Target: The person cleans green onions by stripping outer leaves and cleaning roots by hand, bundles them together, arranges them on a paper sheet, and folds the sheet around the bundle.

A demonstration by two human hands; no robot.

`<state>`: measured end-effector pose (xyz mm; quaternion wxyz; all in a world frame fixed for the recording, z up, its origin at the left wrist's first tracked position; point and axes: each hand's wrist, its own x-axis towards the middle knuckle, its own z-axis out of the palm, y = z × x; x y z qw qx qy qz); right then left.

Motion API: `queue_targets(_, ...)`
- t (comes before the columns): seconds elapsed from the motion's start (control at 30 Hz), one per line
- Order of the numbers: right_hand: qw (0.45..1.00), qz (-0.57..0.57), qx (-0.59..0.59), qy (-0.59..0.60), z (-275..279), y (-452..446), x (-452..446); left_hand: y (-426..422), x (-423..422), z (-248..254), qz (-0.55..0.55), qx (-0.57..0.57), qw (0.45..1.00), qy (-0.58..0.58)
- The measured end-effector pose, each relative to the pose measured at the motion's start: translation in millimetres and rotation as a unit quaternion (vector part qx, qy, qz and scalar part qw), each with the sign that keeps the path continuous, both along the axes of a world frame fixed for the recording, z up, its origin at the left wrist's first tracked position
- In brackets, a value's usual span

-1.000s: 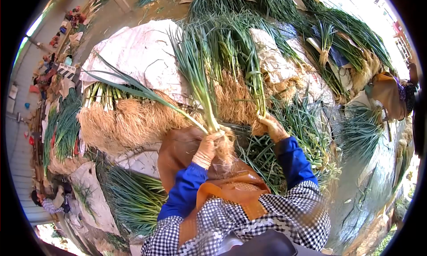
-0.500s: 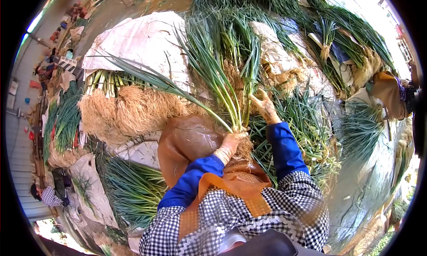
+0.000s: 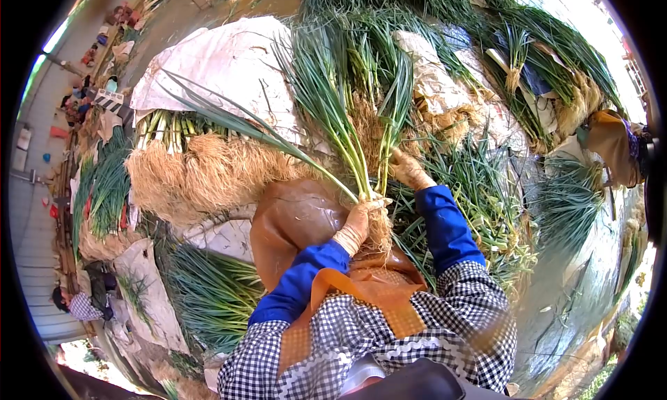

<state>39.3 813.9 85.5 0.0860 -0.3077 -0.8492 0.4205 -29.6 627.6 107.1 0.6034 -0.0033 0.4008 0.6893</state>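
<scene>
My left hand (image 3: pixel 358 221) is closed round the lower stems of a bunch of green onions (image 3: pixel 354 157), just above its tangled roots (image 3: pixel 379 232). The stems fan upward, and one long leafy stalk (image 3: pixel 281 144) leans far to the left. Against the right side of the bunch, my right hand (image 3: pixel 410 170) has its fingers bent in on the stems; the fingertips are partly hidden. Under the bunch, a brown apron (image 3: pixel 288 216) covers my lap.
Rooted green onions (image 3: pixel 208 165) lie at the left under a white sheet (image 3: pixel 215 66). Loose leaves (image 3: pixel 479 198) are heaped at my right. More green onions (image 3: pixel 208 296) lie at lower left. A person (image 3: pixel 83 304) is at the far left.
My right hand has moved down slightly and its spread fingers have drawn in against the stems. My left hand keeps its hold; the roots have swung a little left.
</scene>
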Motion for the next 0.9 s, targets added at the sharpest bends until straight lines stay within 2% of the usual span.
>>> queue_targets(0.07,0.995,0.060,0.082,0.009,-17,-17,1,-2,-4,-3,0.032,0.011,0.999,0.007)
queue_targets(0.13,0.926,0.137,0.339,0.092,-22,-34,20,-4,-6,-10,0.041,-0.021,0.998,-0.035)
queue_targets(0.2,0.960,0.055,0.257,0.097,11,-46,51,-5,-6,1,0.032,-0.039,0.998,-0.040)
queue_targets(0.23,0.951,0.050,0.291,0.089,22,-50,62,-1,-6,3,0.037,-0.026,0.998,-0.034)
queue_targets(0.33,0.960,-0.026,0.165,0.223,26,-57,76,0,-6,-10,0.024,-0.004,0.999,-0.030)
queue_targets(0.37,0.962,-0.063,0.161,0.213,32,-60,73,-1,-6,-8,0.017,0.005,0.998,-0.066)
queue_targets(0.4,0.970,-0.113,0.084,0.200,37,-61,68,-3,-7,-7,0.013,0.013,0.995,-0.101)
queue_targets(0.43,0.980,-0.144,0.076,0.115,43,-57,62,-2,-8,-6,0.013,0.013,0.995,-0.099)
queue_targets(0.47,0.982,-0.173,0.066,0.028,72,-52,47,-3,-8,-5,0.004,-0.015,0.995,-0.098)
queue_targets(0.5,0.987,-0.157,-0.003,0.035,90,-46,35,-4,-8,-4,-0.005,-0.042,0.994,-0.098)
queue_targets(0.53,0.987,-0.121,-0.026,0.103,75,-39,23,-3,-7,-7,0.009,-0.036,0.996,-0.077)
queue_targets(0.6,0.998,-0.012,0.029,0.060,59,-36,7,-2,-4,-7,0.060,-0.047,0.996,-0.053)
queue_targets(0.63,0.993,0.048,0.109,-0.022,59,-38,1,0,-5,-7,0.062,-0.044,0.996,-0.050)
queue_targets(0.67,0.961,0.077,0.264,0.041,46,-50,3,0,-7,-12,0.084,-0.047,0.994,-0.055)
queue_targets(0.73,0.946,0.182,0.262,-0.061,48,-73,8,-1,-7,-20,0.108,-0.053,0.991,-0.066)
queue_targets(0.8,0.953,0.262,0.148,0.044,51,-96,52,-2,-9,-26,0.106,0.000,0.993,-0.043)
queue_targets(0.83,0.931,0.351,0.083,-0.062,48,-102,76,-5,-10,-7,0.067,0.002,0.994,-0.083)
queue_targets(0.87,0.888,0.430,0.017,-0.163,44,-102,101,-4,-9,-9,0.084,-0.029,0.995,-0.055)
queue_targets(0.9,0.871,0.451,0.053,-0.188,19,-97,131,-4,-9,-5,0.074,-0.020,0.994,-0.073)
